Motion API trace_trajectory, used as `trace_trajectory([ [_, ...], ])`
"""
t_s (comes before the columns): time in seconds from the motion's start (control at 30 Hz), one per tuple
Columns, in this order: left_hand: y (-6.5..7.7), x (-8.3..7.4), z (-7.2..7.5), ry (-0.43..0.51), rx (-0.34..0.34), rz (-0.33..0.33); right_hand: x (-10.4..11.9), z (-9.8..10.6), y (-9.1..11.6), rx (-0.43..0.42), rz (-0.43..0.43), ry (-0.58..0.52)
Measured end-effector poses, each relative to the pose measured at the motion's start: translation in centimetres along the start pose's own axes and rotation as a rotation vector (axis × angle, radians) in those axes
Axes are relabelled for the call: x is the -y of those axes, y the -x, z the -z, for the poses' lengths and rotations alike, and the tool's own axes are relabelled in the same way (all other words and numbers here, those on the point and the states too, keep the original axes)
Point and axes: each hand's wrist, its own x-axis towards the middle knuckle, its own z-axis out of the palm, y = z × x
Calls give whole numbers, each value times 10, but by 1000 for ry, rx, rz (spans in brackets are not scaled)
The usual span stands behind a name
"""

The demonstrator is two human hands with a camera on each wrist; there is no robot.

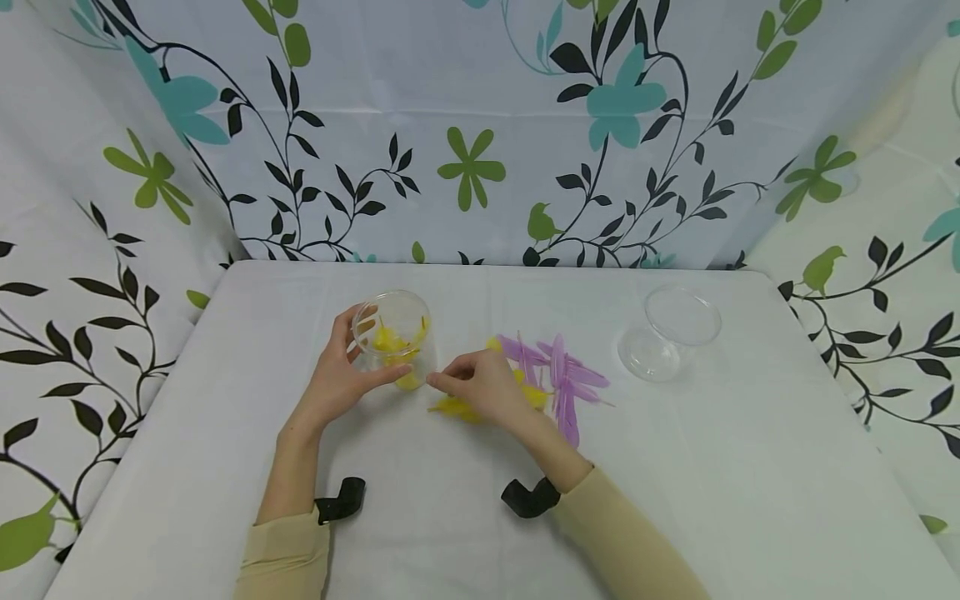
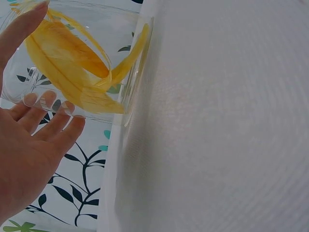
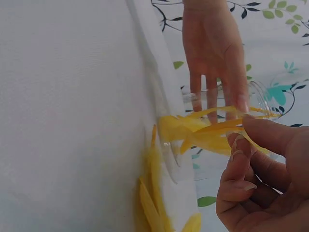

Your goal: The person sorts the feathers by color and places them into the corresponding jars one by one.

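A clear plastic jar [image 1: 417, 358] with yellow feathers [image 2: 67, 67] inside stands upright at the middle left of the table. My left hand [image 1: 337, 371] grips it, thumb on the near side and fingers around the far side. Thumb and index finger of my right hand [image 1: 483, 387] come close together right at the jar's lower right side; in the right wrist view they overlap the feathers in the jar, and I cannot tell whether they pinch one. Below this hand lie loose yellow feathers [image 1: 459, 408], partly hidden by it.
Several purple feathers [image 1: 564, 375] lie in a loose pile right of the yellow ones. Farther right stands a second clear jar [image 1: 651, 358]. A white cloth [image 1: 750, 467] covers the table, and patterned curtains [image 1: 405, 75] hang behind and along both sides.
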Motion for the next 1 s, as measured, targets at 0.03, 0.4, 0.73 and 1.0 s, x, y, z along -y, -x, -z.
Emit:
trace_trajectory([
  [0.03,0,0,0,0,-1,0,-2,-2,0,0,7,9],
  [0.4,-1,0,0,13,-4,-2,-18,-21,0,19,87,51],
  [0.73,0,-2,1,23,-3,-3,-29,-34,-2,15,164,130],
  [1.0,0,-1,1,20,-2,0,-30,-34,-2,20,199,213],
])
